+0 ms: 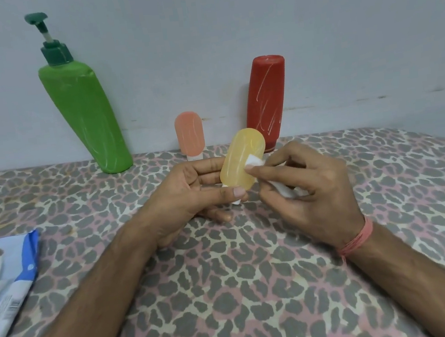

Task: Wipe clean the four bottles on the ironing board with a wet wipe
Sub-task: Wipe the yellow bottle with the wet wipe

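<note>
Yellow bottle tilts upright in the gripping left hand, right hand apparently pinching the wipe against its right side.

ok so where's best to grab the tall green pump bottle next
Grip the green pump bottle round its narrower lower body, coming from the front. It widens toward the shoulder and leans on the wall, and the thin pump looks a poor handle.

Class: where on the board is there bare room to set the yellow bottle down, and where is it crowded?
Bare cover: right of the red bottle, and near, between the forearms. Crowded: back wall from green bottle past pink bottle; wipes pack at left edge.
</note>
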